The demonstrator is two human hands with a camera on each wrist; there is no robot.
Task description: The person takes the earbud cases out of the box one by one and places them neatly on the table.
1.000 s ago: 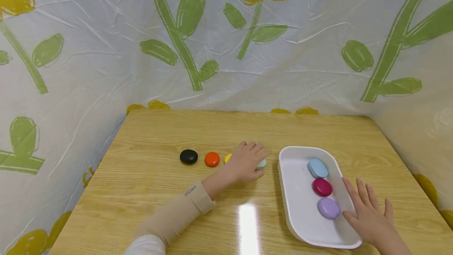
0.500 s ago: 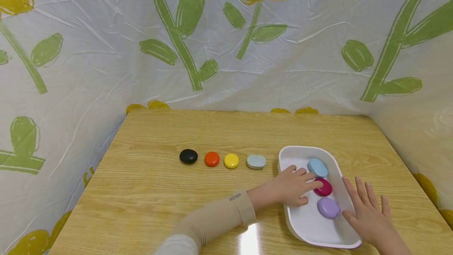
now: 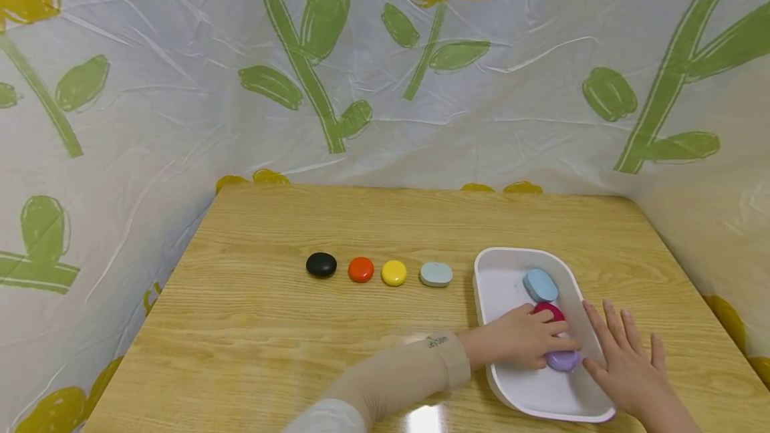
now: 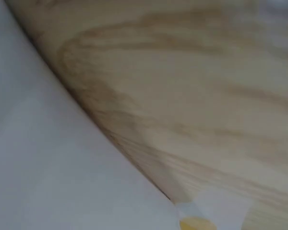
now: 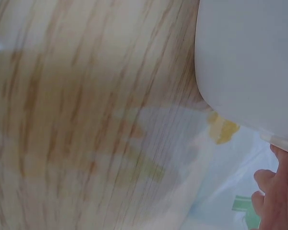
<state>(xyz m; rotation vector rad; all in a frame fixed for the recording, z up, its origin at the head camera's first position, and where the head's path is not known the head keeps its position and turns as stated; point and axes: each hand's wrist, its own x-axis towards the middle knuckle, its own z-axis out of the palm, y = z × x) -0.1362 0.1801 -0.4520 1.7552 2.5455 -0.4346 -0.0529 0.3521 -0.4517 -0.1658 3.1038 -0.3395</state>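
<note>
Inside the white tray (image 3: 508,386) lie a light blue (image 3: 541,285), a crimson (image 3: 549,310) and a purple pebble-like piece (image 3: 563,361), all smooth and rounded. My left hand (image 3: 532,338) reaches over the tray's left wall, palm down. Its loosely spread fingers overlap the crimson and purple pieces, hiding part of both; its palm side is hidden. At the tray's right side is my right hand (image 3: 634,369), fingers straight and spread, fingertips and thumb at the rim. The left wrist view has only tray wall (image 4: 62,158) and wood; in the right wrist view, fingers meet the rim.
Left of the tray, a row of similar pieces lies on the wooden table (image 3: 252,326): black (image 3: 321,265), red (image 3: 361,270), yellow (image 3: 394,273) and pale grey (image 3: 436,274). A flower-printed sheet (image 3: 457,132) hangs behind and beside the table.
My left hand has moved from above the pale grey piece rightward into the tray, over the crimson and purple pieces. My right hand has stayed at the tray's right rim.
</note>
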